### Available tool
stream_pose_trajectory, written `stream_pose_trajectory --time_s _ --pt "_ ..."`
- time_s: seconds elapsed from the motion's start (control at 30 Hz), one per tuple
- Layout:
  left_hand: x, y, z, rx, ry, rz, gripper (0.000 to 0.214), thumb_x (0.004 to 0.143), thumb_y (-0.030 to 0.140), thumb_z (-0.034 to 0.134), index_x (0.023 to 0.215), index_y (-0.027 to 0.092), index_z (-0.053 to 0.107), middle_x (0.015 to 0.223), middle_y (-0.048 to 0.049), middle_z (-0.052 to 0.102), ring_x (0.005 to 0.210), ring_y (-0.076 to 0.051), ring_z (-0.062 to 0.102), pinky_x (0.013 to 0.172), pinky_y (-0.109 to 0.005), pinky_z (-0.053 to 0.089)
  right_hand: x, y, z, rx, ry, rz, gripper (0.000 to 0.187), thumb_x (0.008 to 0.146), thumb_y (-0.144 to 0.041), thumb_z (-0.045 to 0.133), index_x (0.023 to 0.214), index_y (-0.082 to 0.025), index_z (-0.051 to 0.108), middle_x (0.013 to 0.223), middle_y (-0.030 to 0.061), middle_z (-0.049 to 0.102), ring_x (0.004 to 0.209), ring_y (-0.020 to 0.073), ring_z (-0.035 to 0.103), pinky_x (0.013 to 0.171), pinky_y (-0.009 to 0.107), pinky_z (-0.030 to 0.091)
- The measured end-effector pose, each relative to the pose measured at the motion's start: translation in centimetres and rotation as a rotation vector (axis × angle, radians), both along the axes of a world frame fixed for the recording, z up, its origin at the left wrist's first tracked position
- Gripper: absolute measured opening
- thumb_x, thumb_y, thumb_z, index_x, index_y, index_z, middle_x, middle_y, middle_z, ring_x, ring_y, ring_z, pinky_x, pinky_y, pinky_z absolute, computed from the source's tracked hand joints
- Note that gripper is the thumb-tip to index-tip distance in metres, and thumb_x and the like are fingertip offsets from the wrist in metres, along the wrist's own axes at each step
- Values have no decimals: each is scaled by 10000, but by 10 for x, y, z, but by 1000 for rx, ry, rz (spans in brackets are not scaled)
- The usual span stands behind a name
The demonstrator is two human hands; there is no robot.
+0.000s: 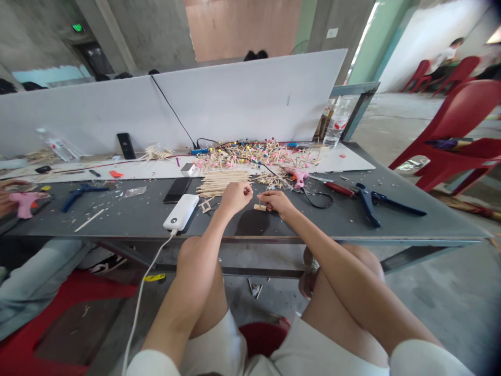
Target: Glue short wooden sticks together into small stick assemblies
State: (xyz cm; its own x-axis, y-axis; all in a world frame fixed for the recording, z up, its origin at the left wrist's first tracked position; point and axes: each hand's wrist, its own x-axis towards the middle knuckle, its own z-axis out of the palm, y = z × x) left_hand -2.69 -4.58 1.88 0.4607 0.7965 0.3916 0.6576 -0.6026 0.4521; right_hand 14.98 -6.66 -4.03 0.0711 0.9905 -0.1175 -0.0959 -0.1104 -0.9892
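Wood pc [259,207], in R fingers [267,197], LH [238,195] nr

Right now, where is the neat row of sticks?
In the head view, the row of sticks lies left of centre, beyond the left hand, right of the black phone.

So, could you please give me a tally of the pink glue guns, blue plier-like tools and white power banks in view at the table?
Pink glue guns: 2
Blue plier-like tools: 2
White power bank: 1
Total: 5
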Motion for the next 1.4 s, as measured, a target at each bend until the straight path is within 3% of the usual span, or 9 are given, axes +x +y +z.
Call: stream_pose_trajectory --time_s 0.37,0.73,1.0,1.4 --pt "2 -3 0 1 -5 25 97 743 225 667 671 166 639 642 -39 668 609 -161 593 608 -265 402 1 0 -2 -8 1 -2 312 610 -349 878 713 -149 662 452 -55 489 401 62 355 396 219 269" --pt "1 -2 0 6 -59 33 157 720 171 651 583 173 574 572 -13 608 573 -142 549 598 -261 378 2 1 -3 -9 17 -2 307 610 -326 886 730 -146 669 442 -60 477 404 60 358 399 211 291" --pt "-1 0 -2 41 -95 8 95 820 177 612 761 168 685 659 -25 673 609 -146 588 640 -254 410 5 2 -3 -12 39 26 319 590 -328 900 717 -145 672 443 -57 481 405 63 375 397 211 322" --pt "2 -3 1 11 -35 42 65 726 161 659 663 170 649 616 -31 658 598 -158 587 620 -257 407 5 3 -5 -18 34 21 294 624 -317 882 738 -144 673 492 -46 526 402 55 374 393 205 329"
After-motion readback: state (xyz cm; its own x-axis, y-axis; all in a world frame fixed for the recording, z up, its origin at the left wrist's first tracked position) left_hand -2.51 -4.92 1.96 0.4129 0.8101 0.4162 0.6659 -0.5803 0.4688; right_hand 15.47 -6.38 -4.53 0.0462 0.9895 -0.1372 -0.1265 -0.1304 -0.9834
